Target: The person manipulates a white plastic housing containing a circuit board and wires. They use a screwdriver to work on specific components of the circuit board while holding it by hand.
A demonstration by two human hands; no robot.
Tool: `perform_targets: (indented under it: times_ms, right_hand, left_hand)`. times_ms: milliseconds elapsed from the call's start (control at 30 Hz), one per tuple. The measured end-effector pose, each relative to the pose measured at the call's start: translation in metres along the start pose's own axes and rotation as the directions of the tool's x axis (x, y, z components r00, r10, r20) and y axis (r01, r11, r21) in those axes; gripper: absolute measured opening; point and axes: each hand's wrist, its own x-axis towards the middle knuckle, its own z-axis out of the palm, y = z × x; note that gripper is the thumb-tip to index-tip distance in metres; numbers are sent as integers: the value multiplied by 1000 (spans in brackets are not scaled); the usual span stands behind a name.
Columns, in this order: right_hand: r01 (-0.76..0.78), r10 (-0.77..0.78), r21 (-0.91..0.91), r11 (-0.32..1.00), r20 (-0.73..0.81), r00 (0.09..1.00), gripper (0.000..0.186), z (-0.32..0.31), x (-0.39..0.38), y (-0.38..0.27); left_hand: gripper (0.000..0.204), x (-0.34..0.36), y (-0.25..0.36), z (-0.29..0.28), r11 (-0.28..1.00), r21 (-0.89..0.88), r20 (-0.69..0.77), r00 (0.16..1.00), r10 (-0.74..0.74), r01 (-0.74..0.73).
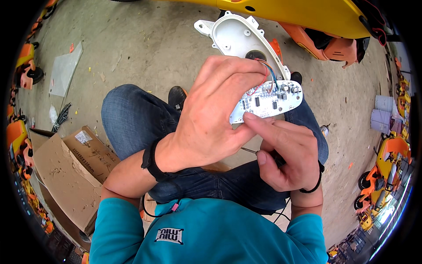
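Note:
My left hand (209, 105) grips a white circuit board (263, 103) by its left end, fingers behind and over it. Small chips and round components stand on the board's face. Thin red, blue and other coloured wires (273, 79) run up from it. With its index fingertip, my right hand (288, 152) touches the board's lower edge. A thin metal shaft (249, 150) sticks out leftward from the curled fingers of that hand; its handle is mostly hidden, so its kind is unclear. Beyond the board lies a white plastic housing (233, 35), its hollow side up, with a round black part (256, 55) at its near end.
A yellow vehicle body (285, 13) spans the top, with orange parts (325, 46) beneath. An opened cardboard box (70, 163) stands at my left. A pale flat sheet (65, 70) lies on the floor near a black cable bundle (62, 116). Yellow-orange ride-on vehicles (387, 160) line both sides.

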Motion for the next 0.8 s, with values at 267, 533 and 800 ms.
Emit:
perform_targets:
  times_ms: [267, 533, 800]
  right_hand:
    - [84, -85, 17, 996, 22, 996, 49, -9, 0, 1]
    - [11, -11, 1, 1000, 7, 1000, 50, -9, 0, -2]
    - [58, -58, -11, 998, 4, 998, 51, -7, 1, 1]
  left_hand:
    - [56, 0, 1, -1, 1000, 20, 6, 1000, 9, -9]
    - [49, 1, 0, 0, 1000, 4, -4, 1000, 6, -6]
    - [53, 1, 0, -1, 1000, 14, -2, 1000, 23, -23]
